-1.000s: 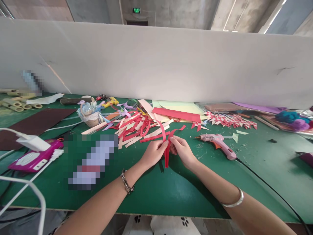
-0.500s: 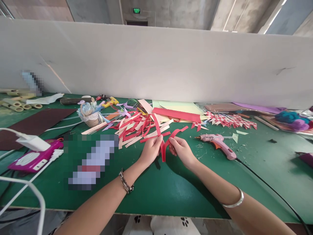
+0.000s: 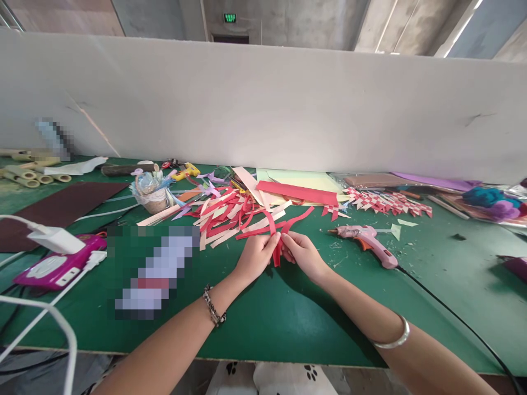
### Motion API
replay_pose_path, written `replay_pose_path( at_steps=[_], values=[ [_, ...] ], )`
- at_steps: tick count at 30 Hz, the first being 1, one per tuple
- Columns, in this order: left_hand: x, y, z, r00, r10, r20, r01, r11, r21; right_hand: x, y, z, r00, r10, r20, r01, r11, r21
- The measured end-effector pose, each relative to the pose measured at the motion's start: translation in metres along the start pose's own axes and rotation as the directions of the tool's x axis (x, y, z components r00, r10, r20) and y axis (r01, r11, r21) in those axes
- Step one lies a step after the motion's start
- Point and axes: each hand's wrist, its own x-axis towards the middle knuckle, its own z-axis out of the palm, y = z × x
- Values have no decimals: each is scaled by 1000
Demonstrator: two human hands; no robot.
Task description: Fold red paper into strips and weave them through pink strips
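Green tabletop (image 3: 263, 323) stretches below a pale partition (image 3: 263, 109), with a heap of red and pale-pink paper strips (image 3: 224, 216) near its middle. Well to the left of the heap lies a magenta power strip (image 3: 61, 277); nearer to the heap, on the same side, stands a small wrapped pot (image 3: 155, 204). In front of the heap, toward its right end, the left hand (image 3: 257, 255) pinches a red paper strip (image 3: 276, 258), and the right hand (image 3: 304, 253) pinches it too, their fingertips almost meeting. It lies between the two grips, with neither hand clearly nearer. Its short end points away from the heap; two tails spread in a V beyond the fingers, the left leaning toward the heap, the right slanting out past it. Whether this is one folded strip or two, I cannot tell. Right of the heap, apart from both hands, rests a pink hot-glue gun (image 3: 370, 241), nozzle toward the heap.
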Motion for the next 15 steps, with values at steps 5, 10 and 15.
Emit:
replay_pose_path(
  at_steps=[5,10,15],
  values=[
    [1,1,0,999,33,24,-33,999,-1,-1,0,-2,997,-35,-69,36,999,17],
    [1,2,1,999,44,-12,-45,999,-19,-1,-2,-2,993,-27,-118,31,999,28],
    [2,0,1,997,25,-73,-28,999,-36,0,-2,-2,988,-6,-157,18,997,71]
  ],
)
